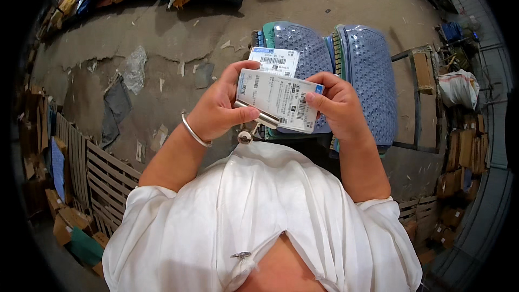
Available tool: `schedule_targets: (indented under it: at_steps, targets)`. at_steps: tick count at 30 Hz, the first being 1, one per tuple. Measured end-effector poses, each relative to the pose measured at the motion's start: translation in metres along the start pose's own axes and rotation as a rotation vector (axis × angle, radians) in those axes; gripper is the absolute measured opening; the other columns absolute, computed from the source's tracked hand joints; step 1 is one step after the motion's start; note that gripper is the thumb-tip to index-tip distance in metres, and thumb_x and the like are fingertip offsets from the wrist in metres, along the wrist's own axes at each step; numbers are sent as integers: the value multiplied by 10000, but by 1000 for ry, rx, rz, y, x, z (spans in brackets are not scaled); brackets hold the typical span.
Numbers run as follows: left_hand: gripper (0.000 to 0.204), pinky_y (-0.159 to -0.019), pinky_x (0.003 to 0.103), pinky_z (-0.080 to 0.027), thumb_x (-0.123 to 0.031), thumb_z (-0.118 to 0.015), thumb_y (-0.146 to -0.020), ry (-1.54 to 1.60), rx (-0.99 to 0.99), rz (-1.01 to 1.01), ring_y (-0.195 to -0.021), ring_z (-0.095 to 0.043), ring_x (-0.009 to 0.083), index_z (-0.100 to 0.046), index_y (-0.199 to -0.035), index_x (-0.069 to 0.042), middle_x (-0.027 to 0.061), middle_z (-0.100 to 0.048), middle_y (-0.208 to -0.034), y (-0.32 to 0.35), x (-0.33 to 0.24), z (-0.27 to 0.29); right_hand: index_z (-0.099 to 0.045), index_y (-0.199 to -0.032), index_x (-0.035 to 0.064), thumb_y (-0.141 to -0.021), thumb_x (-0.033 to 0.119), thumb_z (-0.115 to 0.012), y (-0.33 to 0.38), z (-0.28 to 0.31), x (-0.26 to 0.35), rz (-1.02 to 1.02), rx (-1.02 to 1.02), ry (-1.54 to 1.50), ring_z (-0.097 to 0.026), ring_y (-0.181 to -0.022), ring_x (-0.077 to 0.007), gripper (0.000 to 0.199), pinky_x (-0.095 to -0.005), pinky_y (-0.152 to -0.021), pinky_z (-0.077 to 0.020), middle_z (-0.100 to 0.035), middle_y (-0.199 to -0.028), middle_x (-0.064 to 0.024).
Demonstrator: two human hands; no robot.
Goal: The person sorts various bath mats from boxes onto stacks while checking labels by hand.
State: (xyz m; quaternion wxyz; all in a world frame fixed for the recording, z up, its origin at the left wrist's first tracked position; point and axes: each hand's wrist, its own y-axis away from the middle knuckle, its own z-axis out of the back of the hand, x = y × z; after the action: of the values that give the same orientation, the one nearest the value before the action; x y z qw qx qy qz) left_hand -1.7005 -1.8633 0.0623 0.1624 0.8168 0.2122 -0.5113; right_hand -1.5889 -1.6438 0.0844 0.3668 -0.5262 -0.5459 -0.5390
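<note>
Together, both hands (215, 103) hold white labels (278, 97) near stacked blue mats (303, 48).

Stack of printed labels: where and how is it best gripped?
I'd grip the label stack by its right end, coming from the right, thumb on top and fingers underneath. It is flat, and that end looks clear of the metal clip on the near edge's left part. The right hand already holds that end; the left hand holds the other.
</note>
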Motion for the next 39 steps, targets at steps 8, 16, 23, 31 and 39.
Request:
schedule_targets:
  at_steps: [8, 16, 23, 31, 39]
  targets:
    - [694, -906, 311, -466, -20, -727, -713, 15, 23, 5, -1090, -527, 188, -327, -1278, -65, 99, -499, -1181, 37, -27, -10, -574, -1021, -21, -785, 57, -645, 36, -44, 23, 165, -71, 35, -573, -773, -84, 259, -212, -683, -489, -596, -909, -64]
    - [618, -760, 259, -529, -31, -701, -750, -26, 109, -102, -984, -569, 151, -329, -1242, -63, 82, -512, -1108, 54, -33, -21, -604, -960, 3, -753, 63, -666, 62, -61, 38, 243, -109, 198, -577, -782, -98, 224, -231, -695, -490, -609, -882, -66]
    - [664, -868, 292, -485, -49, -755, -706, -31, 138, -60, -1052, -540, 157, -374, -1250, -76, 63, -524, -1148, 58, -35, -23, -612, -890, 0, -730, 97, -691, 72, -69, 46, 294, -118, 389, -573, -775, -110, 203, -239, -695, -475, -611, -855, -59]
    - [515, -717, 246, -516, -37, -706, -757, -50, 138, -121, -907, -580, 123, -409, -1177, -65, 61, -568, -1045, 64, -40, -29, -628, -777, 31, -664, 66, -719, 67, -72, 48, 803, -246, 865, -556, -712, -193, 149, -276, -632, -444, -562, -758, -44]
    - [223, -786, 292, -496, 12, -646, -791, 75, 55, -71, -927, -589, 150, -615, -1011, -11, 75, -626, -995, 68, -24, -24, -598, -710, 55, -674, 69, -700, 73, -90, 52, 1158, -211, 1223, -547, -639, -234, 110, -333, -534, -437, -543, -692, -49]
